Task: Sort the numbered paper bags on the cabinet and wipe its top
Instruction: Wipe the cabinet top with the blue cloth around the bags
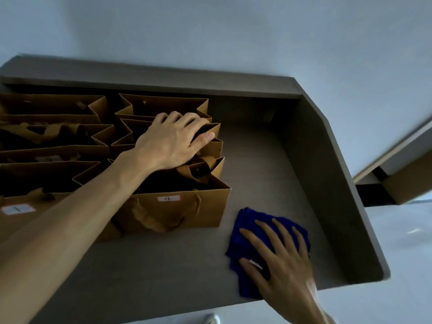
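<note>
Brown paper bags stand in two rows on the left half of the grey cabinet top (261, 164). The front bag of the right row (177, 209) carries a label reading 4; the front bag of the left row (21, 210) carries a label reading 1. My left hand (170, 141) lies across the open tops of the right row, fingers bent over the rim of a middle bag. My right hand (278, 256) presses flat, fingers spread, on a folded blue cloth (252, 228) lying on the cabinet top right of bag 4.
A raised grey rim (327, 160) borders the cabinet top at the back and right. Pale wall lies behind. A brown box (409, 183) sits low at the far right. Bare grey surface stretches between the bags and the right rim.
</note>
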A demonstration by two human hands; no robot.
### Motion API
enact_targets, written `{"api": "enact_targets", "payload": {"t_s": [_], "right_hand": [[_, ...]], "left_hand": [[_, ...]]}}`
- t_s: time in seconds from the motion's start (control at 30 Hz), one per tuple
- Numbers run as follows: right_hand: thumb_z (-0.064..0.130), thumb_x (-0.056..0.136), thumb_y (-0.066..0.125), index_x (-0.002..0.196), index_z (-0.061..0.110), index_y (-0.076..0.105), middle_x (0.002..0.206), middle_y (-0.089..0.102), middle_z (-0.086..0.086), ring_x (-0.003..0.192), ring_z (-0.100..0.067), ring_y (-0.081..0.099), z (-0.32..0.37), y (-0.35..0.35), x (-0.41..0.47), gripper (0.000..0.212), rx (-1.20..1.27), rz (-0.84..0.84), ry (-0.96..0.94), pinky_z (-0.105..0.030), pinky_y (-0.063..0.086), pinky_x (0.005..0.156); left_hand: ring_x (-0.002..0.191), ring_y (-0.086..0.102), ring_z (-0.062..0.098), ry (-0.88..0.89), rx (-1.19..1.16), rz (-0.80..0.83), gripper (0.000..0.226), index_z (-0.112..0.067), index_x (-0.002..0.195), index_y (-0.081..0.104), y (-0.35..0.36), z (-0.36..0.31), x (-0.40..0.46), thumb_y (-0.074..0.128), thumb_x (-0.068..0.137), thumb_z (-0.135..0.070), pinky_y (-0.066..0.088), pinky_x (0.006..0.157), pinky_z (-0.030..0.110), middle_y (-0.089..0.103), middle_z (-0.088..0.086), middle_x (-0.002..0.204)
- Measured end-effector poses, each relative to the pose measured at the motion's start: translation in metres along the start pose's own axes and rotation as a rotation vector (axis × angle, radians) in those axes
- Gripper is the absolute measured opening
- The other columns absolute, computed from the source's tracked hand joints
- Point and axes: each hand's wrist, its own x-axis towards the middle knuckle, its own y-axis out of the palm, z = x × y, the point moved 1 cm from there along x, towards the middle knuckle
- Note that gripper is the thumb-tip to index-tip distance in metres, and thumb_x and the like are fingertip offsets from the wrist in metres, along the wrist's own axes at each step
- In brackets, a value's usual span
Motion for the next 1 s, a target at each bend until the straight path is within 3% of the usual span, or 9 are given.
{"api": "enact_targets", "payload": {"t_s": [0.2,0.43,0.63,0.77,0.9,1.0], "right_hand": [[0.078,0.090,0.015,0.149,0.050,0.022,0.159,0.028,0.010,0.147,-0.020,0.022,-0.010,-0.018,0.054,0.065,0.027,0.008,0.006,-0.051,0.009,0.118],[0.074,0.093,0.026,0.149,0.047,0.023,0.160,0.026,0.003,0.147,-0.029,0.020,-0.035,-0.022,0.188,0.062,0.022,-0.030,0.200,-0.059,0.008,0.118],[0.073,0.093,0.023,0.148,0.048,0.025,0.159,0.029,0.006,0.146,-0.025,0.023,-0.014,-0.015,0.127,0.060,0.044,-0.093,0.225,-0.056,0.011,0.118],[0.072,0.096,0.020,0.148,0.050,0.024,0.156,0.034,0.010,0.145,-0.020,0.026,-0.009,-0.005,0.027,0.057,0.064,-0.112,0.038,-0.049,0.012,0.117],[0.077,0.092,0.026,0.144,0.051,0.029,0.148,0.045,0.012,0.140,-0.019,0.036,-0.040,-0.010,-0.004,0.058,0.140,-0.060,-0.039,-0.046,0.018,0.116],[0.085,0.084,0.029,0.144,0.061,0.017,0.152,0.032,0.024,0.146,-0.009,0.021,-0.048,-0.012,-0.003,0.065,0.175,0.006,-0.094,-0.046,0.010,0.120]], "left_hand": [[0.137,0.035,0.029,0.003,-0.002,-0.002,0.065,-0.027,0.146,0.031,0.001,0.000,-0.001,0.010,0.095,-0.060,0.025,0.111,0.051,0.034,0.001,0.152],[0.136,0.036,0.031,-0.001,-0.009,0.001,0.061,-0.026,0.145,0.034,0.000,0.002,0.002,0.014,0.097,-0.058,0.025,0.110,0.051,0.035,0.002,0.152],[0.136,0.035,0.032,0.000,-0.008,0.007,0.061,-0.026,0.145,0.033,0.000,0.001,0.002,0.014,0.097,-0.058,0.024,0.110,0.052,0.034,0.004,0.152],[0.136,0.035,0.033,0.016,-0.007,-0.012,0.062,-0.025,0.146,0.032,0.001,0.001,0.000,0.013,0.097,-0.058,0.025,0.110,0.053,0.034,0.005,0.152],[0.136,0.035,0.034,0.017,-0.012,-0.003,0.061,-0.025,0.146,0.033,0.001,0.002,0.003,0.014,0.097,-0.058,0.025,0.109,0.053,0.034,0.005,0.152],[0.136,0.036,0.033,0.024,-0.014,-0.018,0.062,-0.025,0.145,0.033,0.001,0.002,0.001,0.013,0.097,-0.058,0.025,0.109,0.053,0.035,0.005,0.152]]}}
